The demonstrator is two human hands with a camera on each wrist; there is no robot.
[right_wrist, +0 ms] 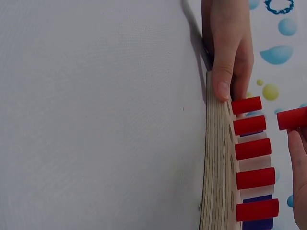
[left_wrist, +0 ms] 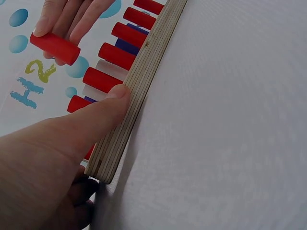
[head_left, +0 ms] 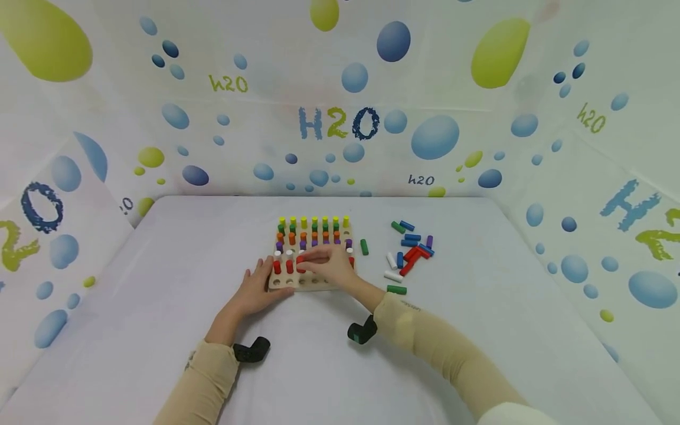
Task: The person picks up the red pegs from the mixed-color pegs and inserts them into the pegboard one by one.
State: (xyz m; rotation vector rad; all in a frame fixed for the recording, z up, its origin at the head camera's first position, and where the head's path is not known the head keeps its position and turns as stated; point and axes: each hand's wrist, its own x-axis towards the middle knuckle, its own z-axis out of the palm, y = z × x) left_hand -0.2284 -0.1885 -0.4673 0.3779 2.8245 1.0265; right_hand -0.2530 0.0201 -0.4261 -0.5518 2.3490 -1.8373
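A wooden pegboard (head_left: pixel 313 288) stands on the white table, with rows of yellow, green, orange, purple, white and red pegs from back to front. At its front left corner my left hand (head_left: pixel 257 290) holds the board, the thumb (left_wrist: pixel 117 93) against the plywood front edge and the other fingers along the left side. Over the front rows, my right hand (head_left: pixel 337 267) pinches a red peg (left_wrist: pixel 55 48) between thumb and fingertips. That peg is apart from the board, above the upright red pegs (right_wrist: pixel 255 178). My right hand hides part of the white and red rows in the head view.
Right of the board lie loose pegs: a green peg (head_left: pixel 363 247) close beside it, white pegs (head_left: pixel 393 276), a red peg (head_left: pixel 406 268), blue pegs (head_left: pixel 412 237) and a purple peg (head_left: pixel 429 241). A patterned curtain (head_left: pixel 340 141) surrounds the table's back and sides.
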